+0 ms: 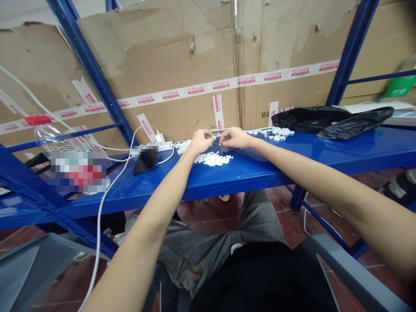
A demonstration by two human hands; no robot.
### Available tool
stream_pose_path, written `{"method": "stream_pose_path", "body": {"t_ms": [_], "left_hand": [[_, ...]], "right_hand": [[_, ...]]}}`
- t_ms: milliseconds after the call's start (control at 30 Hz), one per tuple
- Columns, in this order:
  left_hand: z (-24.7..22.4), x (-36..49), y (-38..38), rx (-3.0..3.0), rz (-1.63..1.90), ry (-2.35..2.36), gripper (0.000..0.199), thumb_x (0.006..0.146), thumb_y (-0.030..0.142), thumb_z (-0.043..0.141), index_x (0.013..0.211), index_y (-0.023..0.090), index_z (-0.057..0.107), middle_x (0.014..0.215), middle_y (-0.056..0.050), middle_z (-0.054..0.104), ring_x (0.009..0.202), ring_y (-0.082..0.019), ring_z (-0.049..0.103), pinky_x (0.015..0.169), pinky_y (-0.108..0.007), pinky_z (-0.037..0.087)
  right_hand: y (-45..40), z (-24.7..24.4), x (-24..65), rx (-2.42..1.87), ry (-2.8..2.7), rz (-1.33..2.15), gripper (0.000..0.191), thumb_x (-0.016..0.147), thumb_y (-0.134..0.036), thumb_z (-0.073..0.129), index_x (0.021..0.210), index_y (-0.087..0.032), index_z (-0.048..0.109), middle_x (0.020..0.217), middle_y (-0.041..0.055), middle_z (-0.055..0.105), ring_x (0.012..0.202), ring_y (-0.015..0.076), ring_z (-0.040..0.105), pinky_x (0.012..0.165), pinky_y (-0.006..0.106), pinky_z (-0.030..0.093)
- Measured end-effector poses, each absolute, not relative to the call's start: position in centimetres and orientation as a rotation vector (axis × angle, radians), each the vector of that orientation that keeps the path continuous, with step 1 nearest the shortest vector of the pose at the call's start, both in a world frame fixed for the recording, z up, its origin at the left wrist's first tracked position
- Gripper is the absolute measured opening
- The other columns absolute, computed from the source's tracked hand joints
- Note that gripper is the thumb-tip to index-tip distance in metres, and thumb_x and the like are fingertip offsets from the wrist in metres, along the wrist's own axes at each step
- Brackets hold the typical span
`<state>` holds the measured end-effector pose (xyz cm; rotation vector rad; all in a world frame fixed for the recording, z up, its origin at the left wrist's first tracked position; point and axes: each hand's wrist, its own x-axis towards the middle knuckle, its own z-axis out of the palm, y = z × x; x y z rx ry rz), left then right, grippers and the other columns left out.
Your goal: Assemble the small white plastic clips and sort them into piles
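Note:
Over the blue shelf top (247, 171) my two hands are close together, fingertips nearly meeting. My left hand (203, 141) has its thumb and fingers curled in a pinch; whatever lies between them is too small to make out. Facing it, my right hand (234, 138) is pinched in the same way, its contents also not clear. Just below them lies a heap of small white plastic pieces (213, 159). Another white pile (183, 147) is partly hidden behind my left hand, and a third group of white pieces (277, 133) sits to the right of my right wrist.
A black plastic bag (354, 121) lies on the right of the shelf. On the left are a white power strip (164, 146), a loose white cable (105, 197) and a clear bottle with a red cap (38, 120). Cardboard (182, 52) backs the shelf; blue posts (354, 47) frame it.

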<state>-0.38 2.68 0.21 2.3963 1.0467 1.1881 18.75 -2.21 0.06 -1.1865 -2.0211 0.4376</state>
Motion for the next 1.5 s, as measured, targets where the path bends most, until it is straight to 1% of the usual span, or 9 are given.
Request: {"method": "stream_pose_path", "body": {"t_ms": [133, 233, 367, 533, 800, 933, 1167, 1300, 1500], "left_hand": [[0.3, 0.0, 2.2, 2.317, 1.169, 0.941, 0.010, 0.079, 0.019, 0.066, 0.082, 0.011, 0.073, 0.076, -0.008, 0.073, 0.066, -0.015, 0.062, 0.064, -0.026, 0.049], [0.5, 0.3, 1.6, 2.202, 1.176, 0.880, 0.013, 0.083, 0.020, 0.066, 0.085, 0.009, 0.072, 0.080, -0.010, 0.074, 0.062, -0.013, 0.060, 0.060, -0.024, 0.048], [0.9, 0.6, 0.8, 2.110, 1.177, 0.884, 0.009, 0.085, 0.016, 0.067, 0.083, 0.009, 0.071, 0.076, -0.009, 0.072, 0.057, -0.010, 0.056, 0.058, -0.023, 0.047], [0.9, 0.7, 0.8, 2.062, 1.171, 0.883, 0.008, 0.086, 0.015, 0.066, 0.084, 0.009, 0.071, 0.076, -0.010, 0.072, 0.054, -0.009, 0.054, 0.056, -0.022, 0.046], [1.0, 0.7, 1.1, 1.993, 1.208, 0.867, 0.006, 0.084, 0.014, 0.067, 0.082, 0.009, 0.071, 0.074, -0.009, 0.072, 0.053, -0.009, 0.054, 0.054, -0.022, 0.046], [1.1, 0.8, 1.0, 1.953, 1.217, 0.863, 0.005, 0.084, 0.012, 0.066, 0.083, 0.009, 0.070, 0.075, -0.010, 0.072, 0.053, -0.009, 0.054, 0.054, -0.022, 0.046], [1.2, 1.0, 1.1, 1.896, 1.231, 0.891, 0.003, 0.081, 0.008, 0.066, 0.083, 0.010, 0.068, 0.070, -0.006, 0.068, 0.053, -0.009, 0.055, 0.054, -0.022, 0.045], [1.1, 0.9, 1.1, 1.926, 1.227, 0.890, 0.003, 0.081, 0.009, 0.068, 0.084, 0.009, 0.068, 0.070, -0.006, 0.068, 0.054, -0.010, 0.055, 0.055, -0.023, 0.045], [1.0, 0.9, 1.1, 1.961, 1.220, 0.888, 0.003, 0.080, 0.012, 0.069, 0.083, 0.010, 0.068, 0.071, -0.006, 0.069, 0.055, -0.010, 0.055, 0.055, -0.024, 0.045]], "right_hand": [[-1.9, 0.1, 18.7, -1.118, -1.965, 0.368, 0.010, 0.075, -0.008, 0.069, 0.082, -0.014, 0.073, 0.068, 0.0043, 0.073, 0.060, 0.0143, 0.068, 0.060, 0.025, 0.056], [-2.0, 0.1, 18.6, -1.036, -1.914, 0.367, 0.008, 0.080, -0.012, 0.069, 0.088, -0.014, 0.070, 0.071, 0.0053, 0.074, 0.060, 0.0139, 0.069, 0.058, 0.024, 0.056], [-2.3, 0.2, 18.5, -0.963, -1.894, 0.335, 0.005, 0.082, -0.016, 0.070, 0.086, -0.014, 0.068, 0.072, 0.0061, 0.074, 0.060, 0.0147, 0.069, 0.057, 0.025, 0.055], [-2.2, 0.2, 18.5, -0.957, -1.866, 0.303, 0.004, 0.080, -0.015, 0.070, 0.083, -0.014, 0.071, 0.077, 0.0069, 0.076, 0.064, 0.0156, 0.070, 0.065, 0.029, 0.059], [-1.8, 0.1, 18.5, -0.924, -1.819, 0.385, 0.010, 0.078, -0.020, 0.078, 0.087, -0.015, 0.077, 0.083, 0.0079, 0.077, 0.073, 0.0194, 0.072, 0.075, 0.034, 0.062], [-1.4, 0.1, 18.6, -0.931, -1.772, 0.359, 0.009, 0.077, -0.018, 0.078, 0.085, -0.014, 0.079, 0.079, 0.0086, 0.077, 0.071, 0.0200, 0.072, 0.073, 0.035, 0.061], [-1.5, 0.1, 18.6, -0.931, -1.691, 0.403, 0.017, 0.068, -0.024, 0.086, 0.079, -0.013, 0.077, 0.072, 0.0074, 0.075, 0.066, 0.0182, 0.069, 0.069, 0.033, 0.061], [-1.7, 0.1, 18.4, -0.928, -1.692, 0.414, 0.022, 0.066, -0.030, 0.087, 0.075, -0.014, 0.076, 0.070, 0.0074, 0.074, 0.065, 0.0186, 0.069, 0.069, 0.034, 0.062], [-1.7, 0.1, 18.5, -0.965, -1.723, 0.388, 0.029, 0.067, -0.040, 0.086, 0.078, -0.015, 0.077, 0.072, 0.0078, 0.074, 0.070, 0.0204, 0.071, 0.071, 0.035, 0.062]]}}
